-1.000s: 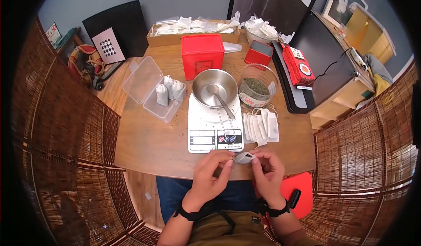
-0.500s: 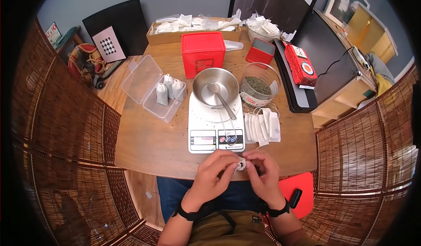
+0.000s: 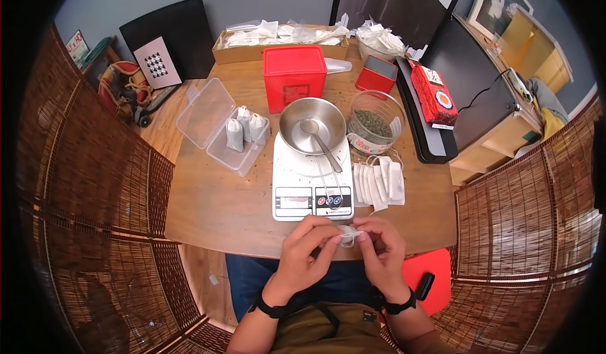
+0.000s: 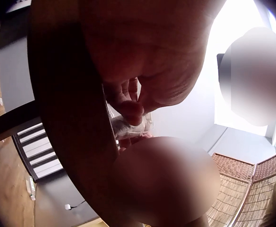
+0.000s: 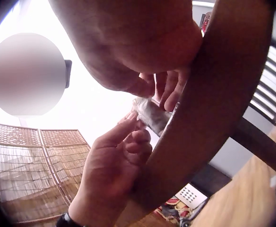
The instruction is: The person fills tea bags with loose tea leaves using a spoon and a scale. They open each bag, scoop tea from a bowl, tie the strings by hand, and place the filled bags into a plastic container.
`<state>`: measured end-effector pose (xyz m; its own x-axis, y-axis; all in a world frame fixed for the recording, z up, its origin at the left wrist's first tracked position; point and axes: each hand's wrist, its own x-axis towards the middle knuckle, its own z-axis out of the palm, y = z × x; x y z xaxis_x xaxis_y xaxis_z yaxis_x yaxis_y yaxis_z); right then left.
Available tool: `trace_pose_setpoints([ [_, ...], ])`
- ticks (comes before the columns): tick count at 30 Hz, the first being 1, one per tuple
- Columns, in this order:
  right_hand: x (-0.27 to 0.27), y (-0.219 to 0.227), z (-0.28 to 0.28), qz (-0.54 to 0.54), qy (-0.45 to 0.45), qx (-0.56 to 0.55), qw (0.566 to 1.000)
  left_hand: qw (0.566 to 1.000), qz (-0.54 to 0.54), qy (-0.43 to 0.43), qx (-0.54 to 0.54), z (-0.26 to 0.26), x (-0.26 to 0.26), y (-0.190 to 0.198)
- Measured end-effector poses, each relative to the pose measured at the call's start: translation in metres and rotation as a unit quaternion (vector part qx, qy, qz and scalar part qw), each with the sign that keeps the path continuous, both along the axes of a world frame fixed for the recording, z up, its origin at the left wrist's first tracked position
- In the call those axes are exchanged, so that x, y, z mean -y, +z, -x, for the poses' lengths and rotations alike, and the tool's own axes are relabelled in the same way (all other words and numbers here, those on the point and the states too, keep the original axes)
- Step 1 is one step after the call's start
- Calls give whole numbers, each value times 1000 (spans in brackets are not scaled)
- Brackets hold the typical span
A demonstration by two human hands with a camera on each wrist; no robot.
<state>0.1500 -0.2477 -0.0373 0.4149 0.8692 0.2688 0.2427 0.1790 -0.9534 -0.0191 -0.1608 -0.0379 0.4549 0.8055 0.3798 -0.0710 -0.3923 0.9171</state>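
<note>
A small white drawstring tea bag [image 3: 347,233] is held between both hands at the table's front edge. My left hand [image 3: 309,246] pinches one side of its top with thumb and forefinger. From the other side, my right hand [image 3: 382,250] pinches the top too. A loop of string hangs below the bag's mouth. In the right wrist view the bag [image 5: 151,116] looks grey and filled lower down. Just beyond the hands is a white kitchen scale [image 3: 309,168] carrying a steel bowl [image 3: 290,126] with a spoon [image 3: 327,152] in it.
A lidded plastic box [image 3: 221,158] at left holds three filled bags [image 3: 235,136]. Flat white bags [image 3: 379,186] lie right of the scale, below a clear tub of dried leaves [image 3: 371,123]. Behind stand a red canister [image 3: 295,79] and a long carton [image 3: 240,54] of white packets.
The bag's mouth, earlier open with a dark inside showing, is now drawn flat between the fingertips, and a string loop shows. My right hand has come slightly closer to my left.
</note>
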Motion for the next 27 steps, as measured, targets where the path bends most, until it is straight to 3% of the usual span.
trace_pose_setpoints([
  [5,0,-2,5,-2,0,-16,1000,999,41,-2,26,0,-1,-3],
  [7,0,-4,6,-4,-1,-21,1000,1000,-29,-3,9,-1,-5,3],
  [10,0,-6,5,-7,-5,-52,999,1000,-12,-24,-11,-5,0,4],
  [16,1,-9,-3,6,24,30,999,999,1,-23,-43,-4,-1,3],
  [18,0,-1,0,35,48,-34,998,999,27,-23,-27,-1,-3,2],
  [22,2,5,0,55,122,13,991,995,91,-36,17,2,-1,-1],
  [24,7,-2,2,93,140,-38,985,995,90,-42,28,5,0,-9],
  [27,6,-5,3,52,131,-114,983,993,92,-46,54,4,0,-5],
])
